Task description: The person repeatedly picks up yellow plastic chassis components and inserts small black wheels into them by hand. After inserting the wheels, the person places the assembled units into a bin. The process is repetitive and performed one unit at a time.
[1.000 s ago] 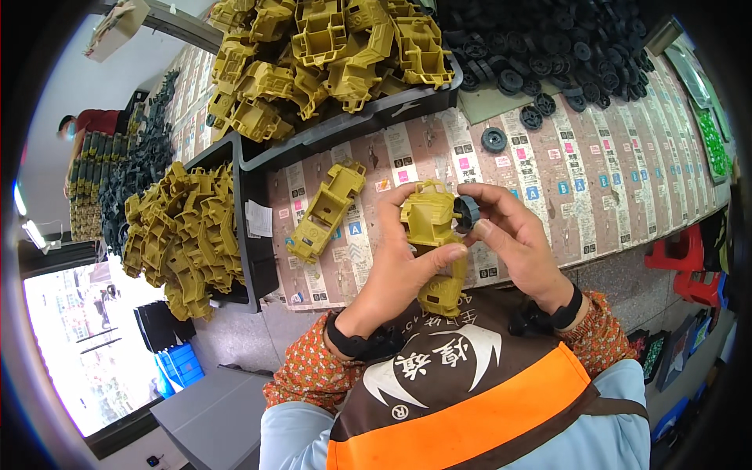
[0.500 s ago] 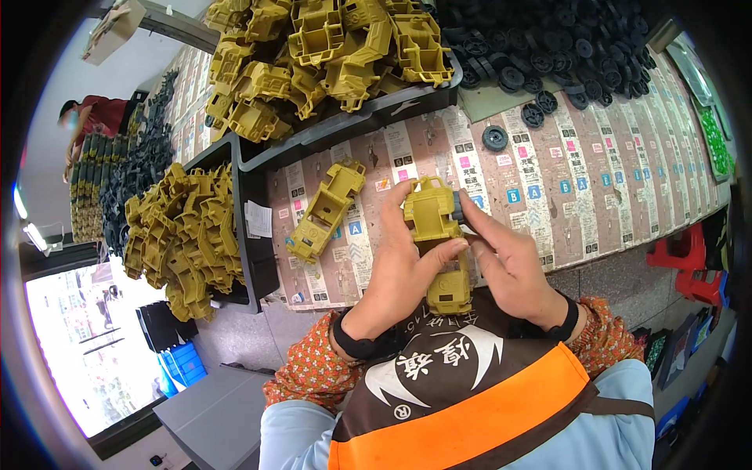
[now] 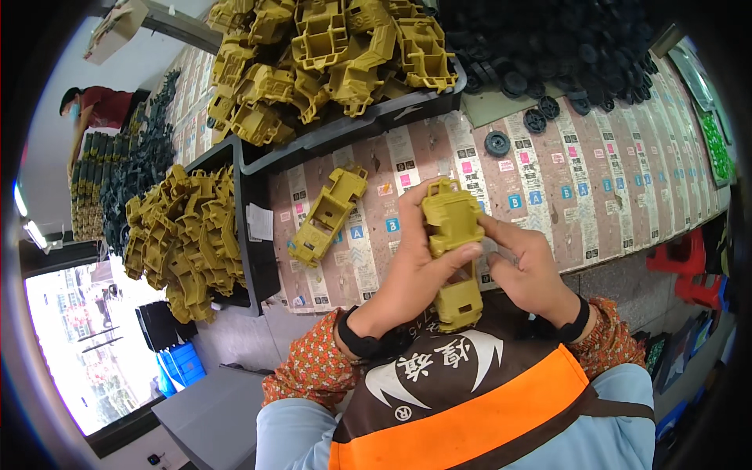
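Close in, both hands clamp one yellow chassis point(image 3: 454, 258), held upright over the table point(image 3: 627, 204) edge just in front of the chest. The left hand point(image 3: 411, 274) wraps it from the side, fingers shut around the body, thumb across the middle. The right hand point(image 3: 533, 270) pinches the other flank, fingers together on the plastic. A sound way to do this, by the look of it: brace firmly with the left and press squarely with the right so nothing slips. Farther out, one spare chassis point(image 3: 327, 215) lies flat on the table. Three loose wheels point(image 3: 497, 143) sit beyond it. Two black bins point(image 3: 258, 258) hold yellow shells, too many to count, and a black wheel heap point(image 3: 580, 47) lies farthest.
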The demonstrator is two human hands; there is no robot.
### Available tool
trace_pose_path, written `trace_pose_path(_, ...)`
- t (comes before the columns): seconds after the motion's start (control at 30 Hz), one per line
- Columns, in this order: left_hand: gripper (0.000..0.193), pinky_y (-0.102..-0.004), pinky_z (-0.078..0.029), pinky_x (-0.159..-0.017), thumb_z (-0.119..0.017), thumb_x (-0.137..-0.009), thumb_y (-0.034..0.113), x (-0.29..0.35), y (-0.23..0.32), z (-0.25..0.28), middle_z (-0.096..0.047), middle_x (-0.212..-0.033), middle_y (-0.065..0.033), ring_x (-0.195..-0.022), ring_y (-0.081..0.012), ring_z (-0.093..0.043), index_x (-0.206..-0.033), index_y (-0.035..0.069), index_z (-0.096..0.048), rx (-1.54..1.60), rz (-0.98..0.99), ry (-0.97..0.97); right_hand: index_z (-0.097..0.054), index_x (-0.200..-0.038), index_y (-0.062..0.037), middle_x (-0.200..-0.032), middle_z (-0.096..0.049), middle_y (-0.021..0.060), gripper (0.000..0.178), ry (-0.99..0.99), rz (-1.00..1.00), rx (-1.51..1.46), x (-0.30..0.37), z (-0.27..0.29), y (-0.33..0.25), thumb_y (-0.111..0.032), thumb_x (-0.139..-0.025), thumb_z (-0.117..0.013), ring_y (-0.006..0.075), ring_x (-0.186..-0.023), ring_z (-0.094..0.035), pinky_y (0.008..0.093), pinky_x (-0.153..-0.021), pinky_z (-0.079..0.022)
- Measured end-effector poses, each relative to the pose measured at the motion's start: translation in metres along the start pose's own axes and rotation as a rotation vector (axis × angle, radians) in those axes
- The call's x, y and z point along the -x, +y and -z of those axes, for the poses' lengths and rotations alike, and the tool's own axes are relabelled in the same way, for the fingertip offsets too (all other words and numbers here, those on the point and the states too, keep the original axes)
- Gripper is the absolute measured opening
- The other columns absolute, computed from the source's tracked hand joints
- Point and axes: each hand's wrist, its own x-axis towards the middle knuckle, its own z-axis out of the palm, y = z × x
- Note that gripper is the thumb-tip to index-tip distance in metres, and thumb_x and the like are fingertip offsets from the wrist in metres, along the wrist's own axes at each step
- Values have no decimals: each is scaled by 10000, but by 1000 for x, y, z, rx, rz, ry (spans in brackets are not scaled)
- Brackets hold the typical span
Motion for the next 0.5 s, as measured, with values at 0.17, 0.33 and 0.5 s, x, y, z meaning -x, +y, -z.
trace_pose_path(0.17, 786, -359, -490, -1033, -688, -1017, 230, -1, -17, 7, -484, -1362, -92, -1220, -182, -529, -1589, 163, -154, 252, 123, 10, -586, -1367, 59, -1268, -663, 291, 592, 161, 185, 163, -7, -8, -2, 36, -775, -561, 452, -1119, -661, 452, -1005, -510)
trace_pose_path(0.33, 801, -362, -469, -1053, -671, -1033, 304, 6, -31, 8, -472, -1376, -80, -1233, -176, -509, -1607, 171, -128, 345, 161, -9, -619, -1259, 100, -1193, -677, 304, 570, 232, 276, 416, -6, -14, -13, 19, -695, -582, 448, -981, -678, 466, -849, -536)
trace_pose_path(0.5, 826, -367, -443, -1083, -698, -1016, 315, 6, -42, 14, -468, -1382, -73, -1263, -177, -489, -1608, 183, -137, 373, 236, -81, -631, -1282, 82, -977, -720, 259, 648, 170, 236, 458, -5, -17, -10, 19, -643, -536, 408, -710, -641, 449, -744, -538)
